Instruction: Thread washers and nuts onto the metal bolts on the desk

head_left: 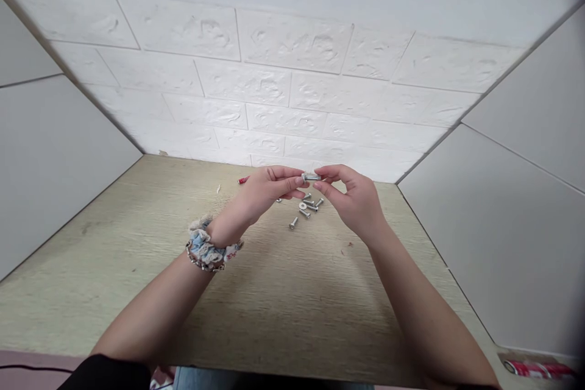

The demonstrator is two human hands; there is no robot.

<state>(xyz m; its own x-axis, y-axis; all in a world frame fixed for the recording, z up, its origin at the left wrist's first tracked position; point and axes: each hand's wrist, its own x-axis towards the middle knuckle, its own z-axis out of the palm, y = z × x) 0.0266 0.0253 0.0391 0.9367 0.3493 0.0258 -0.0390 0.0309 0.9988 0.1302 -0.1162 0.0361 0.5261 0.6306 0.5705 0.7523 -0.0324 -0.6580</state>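
Between my two hands, above the table, a silvery bolt [311,177] lies level. My left hand [269,189] pinches its left end between thumb and fingers, and a scrunchie [208,247] with a chain bracelet circles that wrist. At the bolt's right end, the thumb and fingertips of my right hand [354,198] are closed on it; whether a nut or washer sits there is too small to tell. Below the hands several loose bolts [293,223] lie on the tabletop, with a flat washer [302,206] among them. Another small metal piece [278,200] shows partly beside my left hand.
A pale wooden table [137,244] meets a white brick-patterned wall [269,85] at the back. Grey-white panels [512,213] stand on both sides. A small red object [242,180] lies behind my left hand, and a red cylinder [539,369] lies at the lower right.
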